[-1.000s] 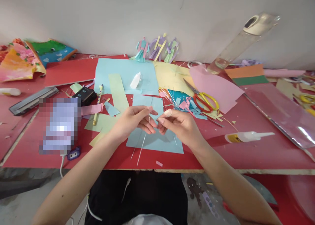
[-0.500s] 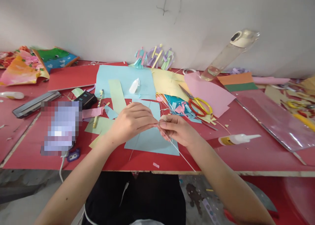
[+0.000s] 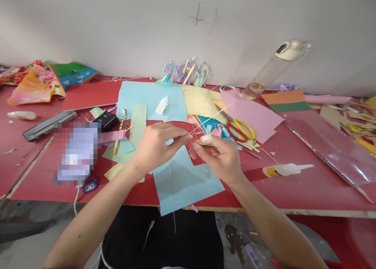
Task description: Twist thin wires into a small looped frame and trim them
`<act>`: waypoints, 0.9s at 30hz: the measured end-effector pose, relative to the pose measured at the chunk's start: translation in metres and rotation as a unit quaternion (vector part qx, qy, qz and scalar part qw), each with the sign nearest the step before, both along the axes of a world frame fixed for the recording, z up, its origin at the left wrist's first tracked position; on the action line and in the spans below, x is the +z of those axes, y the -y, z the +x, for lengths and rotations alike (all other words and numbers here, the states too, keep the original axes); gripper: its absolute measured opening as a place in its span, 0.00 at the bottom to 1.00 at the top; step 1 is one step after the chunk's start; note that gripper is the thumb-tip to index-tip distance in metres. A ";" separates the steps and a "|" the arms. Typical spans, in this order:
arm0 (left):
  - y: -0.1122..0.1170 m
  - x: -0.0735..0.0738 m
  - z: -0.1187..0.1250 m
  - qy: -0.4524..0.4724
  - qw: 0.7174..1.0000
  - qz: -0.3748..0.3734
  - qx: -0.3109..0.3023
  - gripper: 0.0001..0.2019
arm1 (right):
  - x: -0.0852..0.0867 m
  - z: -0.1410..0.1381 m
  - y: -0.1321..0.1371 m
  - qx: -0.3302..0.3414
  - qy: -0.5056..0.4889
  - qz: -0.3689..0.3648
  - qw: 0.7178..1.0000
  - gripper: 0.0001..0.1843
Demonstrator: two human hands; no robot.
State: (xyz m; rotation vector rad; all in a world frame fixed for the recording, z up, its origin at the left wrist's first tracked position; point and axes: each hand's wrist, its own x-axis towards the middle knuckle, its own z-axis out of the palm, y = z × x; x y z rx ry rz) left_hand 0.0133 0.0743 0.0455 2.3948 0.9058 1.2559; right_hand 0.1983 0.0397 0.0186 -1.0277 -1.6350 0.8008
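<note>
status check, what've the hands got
Grips: left hand, right hand both pinching thin strand. Strand hangs over blue paper sheet. Off right: scissors, glue bottle.

Red table (image 3: 293, 190) against a white wall (image 3: 117, 26); floor (image 3: 23, 237) seemingly grey concrete.

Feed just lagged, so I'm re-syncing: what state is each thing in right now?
Left hand: pinching thin strand.
Right hand: pinching the same strand.
Blue sheet: flat, corner overhanging table edge.
Scissors: lying flat, blades together.
Glue bottle: on its side.
Water bottle: leaning against wall.

No legible text, apparently.
</note>
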 end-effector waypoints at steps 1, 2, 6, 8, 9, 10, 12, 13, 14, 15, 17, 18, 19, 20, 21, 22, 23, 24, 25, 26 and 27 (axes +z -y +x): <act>-0.002 0.002 0.001 -0.002 1.000 -0.003 -0.007 0.08 | 0.000 0.000 0.000 -0.026 0.040 0.058 0.997 0.06; -0.003 0.005 0.002 -0.004 1.000 -0.006 -0.016 0.09 | 0.000 0.000 -0.001 -0.049 0.079 0.114 0.989 0.05; -0.003 0.015 0.007 0.000 0.998 -0.061 -0.010 0.09 | -0.001 0.001 -0.005 -0.123 0.184 0.297 0.929 0.07; 0.000 0.021 0.009 0.002 0.992 -0.124 0.001 0.10 | 0.000 0.002 -0.007 -0.138 0.214 0.347 0.902 0.09; 0.001 0.024 0.010 0.006 0.987 -0.164 0.006 0.11 | 0.001 0.002 -0.007 -0.139 0.228 0.365 0.892 0.10; 0.002 0.026 0.010 0.014 0.978 -0.209 0.009 0.11 | 0.001 0.002 -0.007 -0.136 0.242 0.380 0.883 0.10; 0.002 0.028 0.009 0.043 0.947 -0.317 0.006 0.10 | 0.002 0.002 -0.007 -0.129 0.276 0.412 0.859 0.11; 0.000 0.027 0.007 0.062 0.924 -0.378 0.001 0.09 | 0.002 0.002 -0.007 -0.126 0.297 0.429 0.844 0.11; -0.001 0.026 0.006 0.083 0.895 -0.439 -0.007 0.09 | 0.002 0.002 -0.006 -0.123 0.318 0.446 0.828 0.11; -0.003 0.024 0.005 0.104 0.861 -0.498 -0.015 0.08 | 0.001 0.002 -0.006 -0.121 0.338 0.460 0.812 0.11; -0.006 0.019 0.002 0.140 0.795 -0.589 -0.035 0.04 | -0.001 0.001 -0.006 -0.117 0.361 0.470 0.797 0.11; -0.007 0.016 0.000 0.155 0.773 -0.613 -0.040 0.07 | -0.002 0.001 -0.005 -0.114 0.360 0.463 0.802 0.11; -0.007 0.013 -0.002 0.164 0.765 -0.621 -0.046 0.12 | -0.003 0.001 -0.005 -0.112 0.347 0.447 0.817 0.11; -0.007 0.012 -0.004 0.168 0.770 -0.612 -0.060 0.15 | -0.004 0.001 -0.004 -0.110 0.323 0.418 0.842 0.11; -0.006 0.011 -0.006 0.163 0.789 -0.587 -0.077 0.17 | -0.004 0.000 -0.003 -0.107 0.288 0.375 0.875 0.10; -0.005 0.010 -0.008 0.149 0.820 -0.544 -0.094 0.17 | -0.004 0.000 -0.002 -0.099 0.241 0.316 0.912 0.09; -0.003 0.010 -0.011 0.124 0.860 -0.483 -0.106 0.15 | -0.004 0.000 -0.001 -0.085 0.185 0.241 0.949 0.08; -0.002 0.011 -0.014 0.085 0.904 -0.405 -0.107 0.14 | -0.003 0.000 0.000 -0.063 0.124 0.156 0.978 0.07; -0.001 0.012 -0.017 0.035 0.945 -0.312 -0.096 0.13 | -0.002 0.000 0.001 -0.035 0.064 0.070 0.995 0.08; 0.000 0.013 -0.019 -0.021 0.972 -0.218 -0.084 0.13 | -0.002 0.000 0.001 -0.002 0.009 -0.011 1.000 0.09; 0.000 0.014 -0.021 -0.074 0.985 -0.134 -0.077 0.12 | -0.001 0.000 0.001 0.031 -0.037 -0.078 0.996 0.11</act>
